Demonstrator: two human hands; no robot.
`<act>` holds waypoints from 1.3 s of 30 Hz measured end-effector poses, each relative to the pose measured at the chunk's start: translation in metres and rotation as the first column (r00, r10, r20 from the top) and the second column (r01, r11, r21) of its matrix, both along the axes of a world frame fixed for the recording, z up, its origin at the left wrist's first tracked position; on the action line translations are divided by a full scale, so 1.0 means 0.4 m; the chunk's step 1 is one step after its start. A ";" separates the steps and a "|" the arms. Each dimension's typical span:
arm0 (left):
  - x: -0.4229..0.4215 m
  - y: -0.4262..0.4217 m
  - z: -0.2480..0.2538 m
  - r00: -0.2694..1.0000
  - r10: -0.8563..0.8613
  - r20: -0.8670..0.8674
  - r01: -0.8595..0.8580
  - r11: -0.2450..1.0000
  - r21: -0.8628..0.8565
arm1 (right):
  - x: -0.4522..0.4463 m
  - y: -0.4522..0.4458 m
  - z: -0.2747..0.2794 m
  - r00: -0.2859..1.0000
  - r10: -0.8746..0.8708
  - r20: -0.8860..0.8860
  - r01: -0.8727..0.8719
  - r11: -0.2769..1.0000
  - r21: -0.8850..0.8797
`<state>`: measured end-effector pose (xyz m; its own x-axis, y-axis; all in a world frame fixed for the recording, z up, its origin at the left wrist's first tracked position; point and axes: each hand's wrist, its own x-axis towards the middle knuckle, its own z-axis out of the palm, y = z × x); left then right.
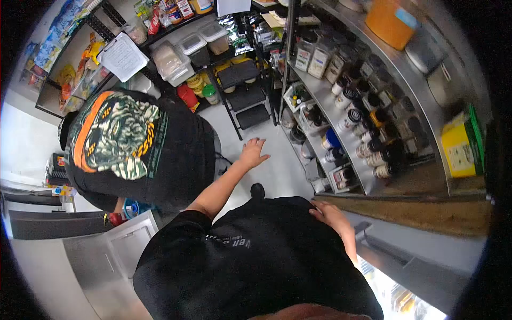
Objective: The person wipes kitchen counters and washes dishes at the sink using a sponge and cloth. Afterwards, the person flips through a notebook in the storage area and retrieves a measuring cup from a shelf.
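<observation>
My left hand (253,153) reaches forward above the pale floor (224,124), fingers spread and holding nothing. It is nearest to a black folding step stool (246,95), with a gap between them. My right hand (329,216) is low on the right side of my body, beside the brown lower edge (394,209) of the shelving. Its fingers are curled together around what may be a small pale thing, too small to name. Whether that hand touches the edge cannot be made out.
Close on my left, a person in a black printed shirt (120,136) bends over. Metal shelves (368,184) on the right carry spice jars (349,118) and a yellow tub (460,152). Ahead stand plastic containers (172,61) and a clipboard (124,56). A lit compartment (397,293) lies lower right.
</observation>
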<state>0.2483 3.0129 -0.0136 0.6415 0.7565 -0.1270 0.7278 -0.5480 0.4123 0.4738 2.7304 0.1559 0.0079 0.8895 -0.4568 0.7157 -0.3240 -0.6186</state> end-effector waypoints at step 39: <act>-0.164 1.437 -0.225 0.694 0.631 0.347 -0.630 0.765 -0.132 | 0.341 1.348 0.127 0.999 0.016 -0.041 -0.001 0.944 0.330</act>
<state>0.1827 3.5877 -0.1035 0.0124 0.9999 0.0048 0.7065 -0.0122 0.7076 0.6102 3.2697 0.2068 -0.0136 0.9904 -0.1375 0.6880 -0.0905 -0.7200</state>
